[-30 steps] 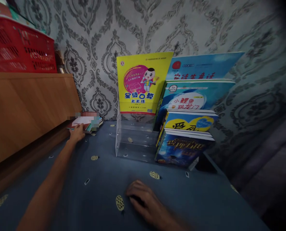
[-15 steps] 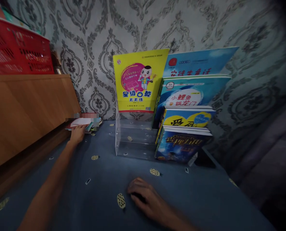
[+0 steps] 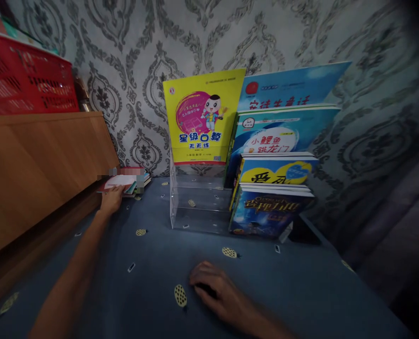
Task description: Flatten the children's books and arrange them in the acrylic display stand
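My left hand (image 3: 111,200) reaches to the far left, its fingers closed on the near edge of a book (image 3: 119,181) at the top of a small book pile (image 3: 147,179). Blurred blocks cover part of that pile. My right hand (image 3: 211,285) rests on the blue tablecloth (image 3: 153,296), fingers loosely curled and thumb apart, with nothing visible in it. Beyond it stands a clear tiered rack (image 3: 195,221). A yellow workbook (image 3: 204,117) stands at the rack's upper left. On its right are blue storybooks (image 3: 287,129), blue-and-yellow books (image 3: 276,172) and dark blue books (image 3: 266,214).
On the left, a wooden cabinet (image 3: 43,174) borders the table and carries a red plastic basket (image 3: 26,77). Patterned wallpaper (image 3: 139,47) runs behind everything. A dark flat object (image 3: 304,231) lies right of the rack. A dark curtain-like cloth (image 3: 382,226) hangs at the right.
The view has shifted slightly. My left hand is still at the book pile, and my right hand keeps its place and shape on the tablecloth.
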`<state>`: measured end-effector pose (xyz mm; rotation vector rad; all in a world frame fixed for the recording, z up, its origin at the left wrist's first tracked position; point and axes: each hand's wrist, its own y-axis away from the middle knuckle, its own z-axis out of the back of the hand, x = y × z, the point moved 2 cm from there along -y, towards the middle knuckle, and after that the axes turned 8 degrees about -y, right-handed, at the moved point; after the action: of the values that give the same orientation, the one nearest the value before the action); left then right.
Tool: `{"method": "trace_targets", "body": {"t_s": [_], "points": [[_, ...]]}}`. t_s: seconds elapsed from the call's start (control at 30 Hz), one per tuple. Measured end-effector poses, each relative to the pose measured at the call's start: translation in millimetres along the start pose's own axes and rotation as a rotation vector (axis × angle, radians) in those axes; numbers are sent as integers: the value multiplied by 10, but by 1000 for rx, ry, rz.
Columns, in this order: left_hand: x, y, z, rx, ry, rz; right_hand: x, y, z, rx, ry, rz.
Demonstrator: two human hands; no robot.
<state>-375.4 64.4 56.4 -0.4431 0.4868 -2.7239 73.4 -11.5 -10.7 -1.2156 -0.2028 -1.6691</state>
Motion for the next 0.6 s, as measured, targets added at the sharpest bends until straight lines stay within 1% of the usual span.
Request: {"method": "trace_targets", "body": {"t_s": [0.1, 0.23, 0.3, 0.43, 0.6], "points": [[4, -31, 70, -4, -5, -36, -25, 2, -5, 1, -6, 5], [-86, -18, 135, -12, -16, -113, -54, 14, -6, 8, -2, 5], [-125, 28, 112, 8, -41, -109, -55, 16, -5, 10, -1, 15], [-138, 126, 49, 79, -80, -40, -38, 16, 3, 11, 3, 39], [-195, 188, 117, 84, -84, -57, -28, 4, 4, 31, 12, 4]]}}
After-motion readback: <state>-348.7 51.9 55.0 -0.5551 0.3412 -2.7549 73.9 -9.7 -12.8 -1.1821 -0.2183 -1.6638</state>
